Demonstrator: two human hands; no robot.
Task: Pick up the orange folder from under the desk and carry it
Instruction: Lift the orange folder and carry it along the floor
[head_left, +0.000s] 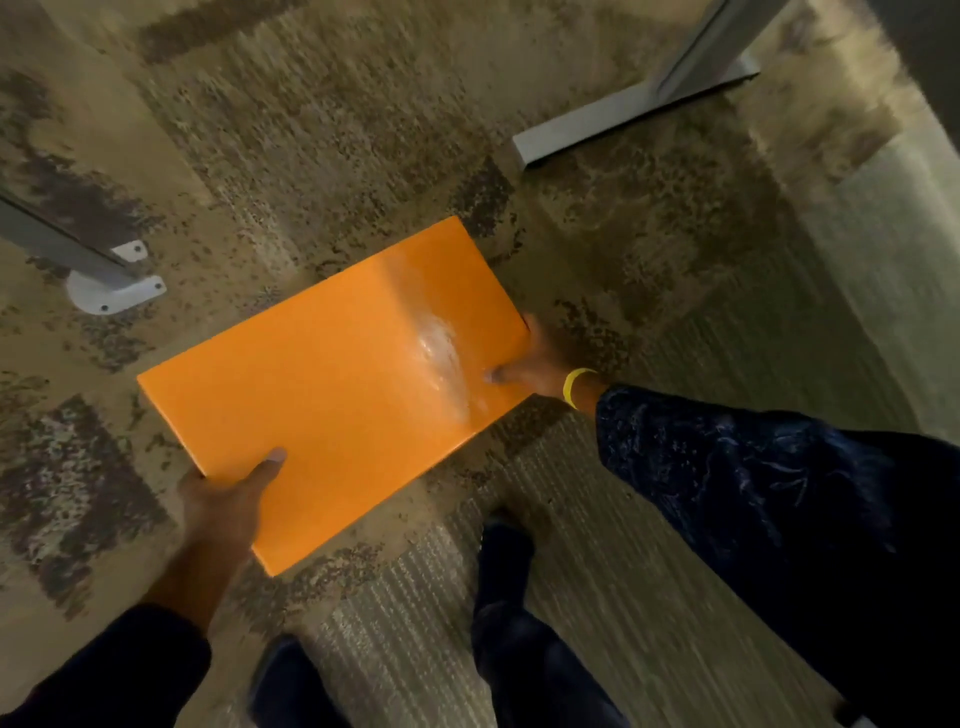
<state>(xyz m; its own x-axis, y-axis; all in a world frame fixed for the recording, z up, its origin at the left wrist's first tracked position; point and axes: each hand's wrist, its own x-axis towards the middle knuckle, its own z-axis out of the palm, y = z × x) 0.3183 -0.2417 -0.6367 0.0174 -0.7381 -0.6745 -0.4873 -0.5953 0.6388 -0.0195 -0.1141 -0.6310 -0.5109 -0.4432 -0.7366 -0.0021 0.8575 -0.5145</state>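
Under the orange folder (332, 384), both hands' fingers are hidden.

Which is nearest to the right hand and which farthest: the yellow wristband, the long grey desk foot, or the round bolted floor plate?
From the right hand, head view:
1. Yellow wristband, on that hand's own wrist.
2. Long grey desk foot, on the carpet up and to the right.
3. Round bolted floor plate, far left, beyond the orange folder.
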